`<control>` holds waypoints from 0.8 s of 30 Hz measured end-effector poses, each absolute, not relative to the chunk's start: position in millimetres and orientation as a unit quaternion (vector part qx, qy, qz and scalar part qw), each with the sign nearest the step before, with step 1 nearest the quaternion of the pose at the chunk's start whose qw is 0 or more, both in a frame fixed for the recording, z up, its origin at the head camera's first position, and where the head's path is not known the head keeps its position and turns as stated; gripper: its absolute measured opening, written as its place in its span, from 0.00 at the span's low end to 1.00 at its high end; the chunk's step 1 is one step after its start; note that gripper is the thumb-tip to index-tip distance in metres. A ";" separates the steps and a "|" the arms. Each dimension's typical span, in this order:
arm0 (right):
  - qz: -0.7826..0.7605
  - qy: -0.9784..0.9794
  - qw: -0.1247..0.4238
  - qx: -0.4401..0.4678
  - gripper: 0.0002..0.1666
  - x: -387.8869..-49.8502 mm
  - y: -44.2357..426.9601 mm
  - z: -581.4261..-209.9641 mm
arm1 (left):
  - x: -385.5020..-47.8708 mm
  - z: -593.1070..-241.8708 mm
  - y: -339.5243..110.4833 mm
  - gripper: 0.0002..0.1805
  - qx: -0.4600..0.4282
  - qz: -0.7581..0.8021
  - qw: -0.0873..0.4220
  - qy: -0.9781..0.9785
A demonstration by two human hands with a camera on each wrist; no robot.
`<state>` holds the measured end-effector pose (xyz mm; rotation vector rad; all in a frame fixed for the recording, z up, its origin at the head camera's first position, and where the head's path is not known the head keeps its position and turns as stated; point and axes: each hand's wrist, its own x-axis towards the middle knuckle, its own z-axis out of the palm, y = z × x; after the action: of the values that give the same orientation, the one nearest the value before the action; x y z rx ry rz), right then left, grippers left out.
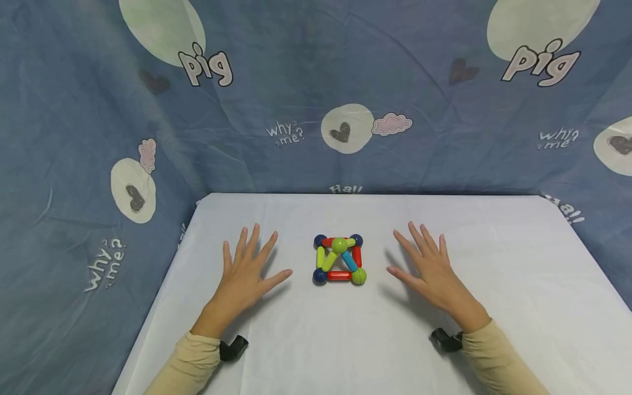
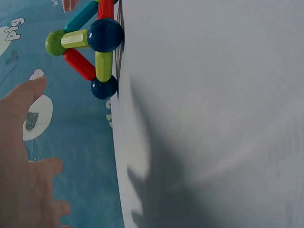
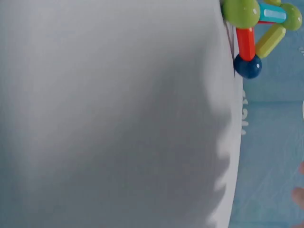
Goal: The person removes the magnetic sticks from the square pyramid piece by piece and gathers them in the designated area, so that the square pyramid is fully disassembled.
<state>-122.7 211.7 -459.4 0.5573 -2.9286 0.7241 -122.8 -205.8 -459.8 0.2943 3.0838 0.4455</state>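
Observation:
A small pyramid of magnetic sticks and balls (image 1: 339, 276) stands on the white table between the two hands. Its base is square, with dark blue balls (image 1: 320, 276) at three corners and a green ball (image 1: 359, 276) at the near right one. Another green ball (image 1: 339, 245) tops it, joined by sloping sticks, one of them a blue stick (image 1: 349, 261). To its left, my left hand (image 1: 242, 281) is spread above the table, touching nothing. On the other side my right hand (image 1: 435, 278) is spread likewise, apart from the pyramid. In the right wrist view only fingertips (image 3: 298, 195) show.
A white cloth covers the table (image 1: 340, 340). Behind and to the sides hangs a blue printed curtain (image 1: 276, 71). Each wrist wears a black strapped device, seen as a left wrist camera (image 1: 234, 348) and a right wrist camera (image 1: 446, 340).

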 end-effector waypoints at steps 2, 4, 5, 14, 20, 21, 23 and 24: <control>0.273 -0.944 0.011 0.184 0.46 -124.1 209.7 -460.7 | -122.4 -460.5 -203.9 0.53 0.099 0.142 0.006 0.985; 0.309 -0.933 -0.017 0.184 0.45 -125.8 207.2 -462.4 | -122.2 -461.6 -201.7 0.52 0.104 0.146 0.006 0.984; 0.325 -0.927 -0.028 0.185 0.45 -126.9 206.0 -463.7 | -122.4 -462.6 -200.6 0.52 0.107 0.149 0.005 0.983; 0.444 -0.864 -0.014 0.236 0.31 -146.7 191.8 -483.1 | -128.3 -471.4 -185.2 0.45 0.129 0.216 0.009 0.968; 0.533 -0.822 -0.038 0.199 0.26 -162.5 177.7 -494.1 | -134.5 -470.9 -167.3 0.36 0.139 0.277 0.007 0.951; 0.540 -0.818 -0.038 0.194 0.26 -164.9 175.1 -495.5 | -135.3 -470.5 -164.4 0.34 0.139 0.294 0.010 0.946; 0.551 -0.812 -0.039 0.187 0.25 -169.4 170.1 -497.7 | -137.2 -469.0 -158.6 0.31 0.144 0.329 0.010 0.933; 0.556 -0.809 -0.039 0.185 0.25 -171.4 167.7 -498.7 | -138.5 -468.1 -155.8 0.29 0.148 0.346 0.009 0.926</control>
<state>-171.4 167.7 -498.7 0.5951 -2.6083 1.7916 -138.5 -155.8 -468.1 0.4632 2.8941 1.0825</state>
